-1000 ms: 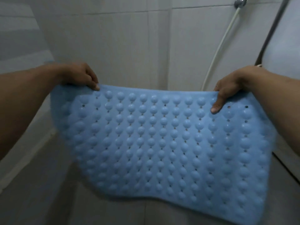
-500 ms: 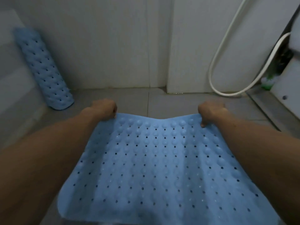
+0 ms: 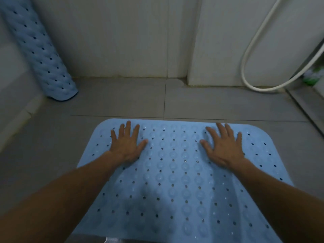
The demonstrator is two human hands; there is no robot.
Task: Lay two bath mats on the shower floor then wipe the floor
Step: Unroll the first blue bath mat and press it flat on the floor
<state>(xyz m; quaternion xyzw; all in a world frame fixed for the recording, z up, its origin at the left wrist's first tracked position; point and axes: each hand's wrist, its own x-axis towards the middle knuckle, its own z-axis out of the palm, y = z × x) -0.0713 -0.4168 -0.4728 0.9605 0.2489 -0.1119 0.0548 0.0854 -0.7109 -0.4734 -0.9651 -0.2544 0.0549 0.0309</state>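
A light blue bath mat [image 3: 173,181] with rows of bumps and small holes lies flat on the grey tiled shower floor [image 3: 131,100]. My left hand [image 3: 127,143] rests palm down on its far left part, fingers spread. My right hand [image 3: 223,146] presses flat on the far right part, fingers also apart. Neither hand grips anything. A second blue mat [image 3: 40,53], rolled into a tube, leans upright in the back left corner against the wall.
A white shower hose [image 3: 254,55] loops down the back right wall to the floor. A green object [image 3: 313,76] sits at the far right beside a raised ledge [image 3: 305,100]. White tiled walls close the back and left.
The mat went from held up in the air by its top edge to lying flat on the floor. Both hands let go of the edge and now press flat on it.
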